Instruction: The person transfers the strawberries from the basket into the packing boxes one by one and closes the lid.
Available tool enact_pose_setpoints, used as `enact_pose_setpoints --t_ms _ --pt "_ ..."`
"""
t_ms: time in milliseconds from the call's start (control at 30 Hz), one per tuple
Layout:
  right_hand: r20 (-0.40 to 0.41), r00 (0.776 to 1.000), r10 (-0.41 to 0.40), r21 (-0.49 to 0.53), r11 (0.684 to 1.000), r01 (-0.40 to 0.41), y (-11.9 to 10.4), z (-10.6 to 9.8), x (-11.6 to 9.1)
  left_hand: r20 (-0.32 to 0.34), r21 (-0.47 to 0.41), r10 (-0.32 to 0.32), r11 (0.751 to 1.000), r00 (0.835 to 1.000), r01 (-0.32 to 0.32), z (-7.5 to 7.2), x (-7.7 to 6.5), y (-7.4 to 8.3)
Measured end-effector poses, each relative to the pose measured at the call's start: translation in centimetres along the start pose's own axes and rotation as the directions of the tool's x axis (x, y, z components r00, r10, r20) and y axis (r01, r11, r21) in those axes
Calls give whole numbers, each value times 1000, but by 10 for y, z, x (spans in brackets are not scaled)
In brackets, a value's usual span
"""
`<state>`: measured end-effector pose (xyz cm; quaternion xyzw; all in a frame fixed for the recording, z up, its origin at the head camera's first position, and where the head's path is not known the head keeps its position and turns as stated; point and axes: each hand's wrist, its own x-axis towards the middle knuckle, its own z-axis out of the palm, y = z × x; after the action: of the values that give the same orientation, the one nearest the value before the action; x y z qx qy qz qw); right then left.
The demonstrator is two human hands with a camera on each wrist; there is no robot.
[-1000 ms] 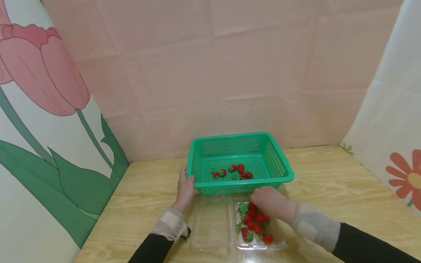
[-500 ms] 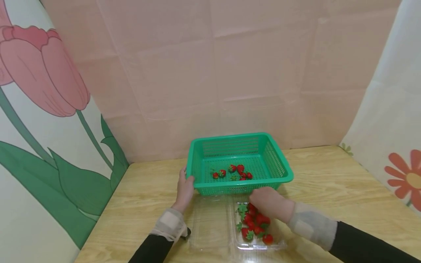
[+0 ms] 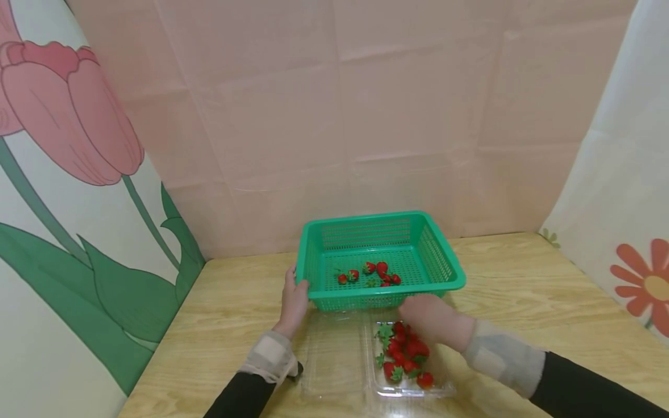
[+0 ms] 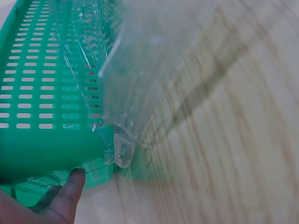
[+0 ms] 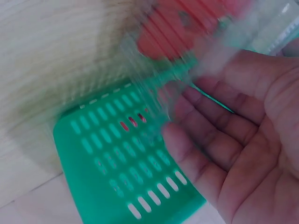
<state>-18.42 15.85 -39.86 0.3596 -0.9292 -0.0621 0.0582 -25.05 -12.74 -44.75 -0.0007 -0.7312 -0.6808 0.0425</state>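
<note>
My left hand [image 3: 294, 302] grips the front left corner of a green plastic basket [image 3: 387, 296]. In the left wrist view its thumb [image 4: 70, 191] lies against the basket's rim. Several strawberries [image 3: 382, 268] lie on the basket floor. In front stands a hinged clear plastic box [image 3: 413, 393], open, its right half filled with strawberries [image 3: 417, 349]. My right hand [image 3: 434, 319] is at the far right edge of that half. In the right wrist view its fingers [image 5: 201, 154] curl at the box's clear wall; blur covers the thumb side.
The box's clear lid half [image 3: 334, 360] lies flat to the left of the filled half. All stand on a wood-grain table [image 3: 512, 302]. Behind rises a pink-covered wall [image 3: 392, 116], with flower-printed sheets on both sides, a tulip [image 3: 78, 110] on the left one.
My right hand shifts very slightly at the far edge of the box. The left hand, basket and strawberries stay in place.
</note>
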Motion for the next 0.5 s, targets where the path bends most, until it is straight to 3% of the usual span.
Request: enact_pose_setpoints --t_ms 100,333,500 --pt "-9 1000 10 7 1000 -10 3 -6 1 -8 16 3 1000 1000 -3 0 -1 0" --pt "26 999 24 164 986 -28 3 -34 6 -25 26 19 999 1000 -18 1 0 1" --pt "-39 999 -20 181 983 27 7 -49 9 -29 29 16 999 999 -15 1 0 0"
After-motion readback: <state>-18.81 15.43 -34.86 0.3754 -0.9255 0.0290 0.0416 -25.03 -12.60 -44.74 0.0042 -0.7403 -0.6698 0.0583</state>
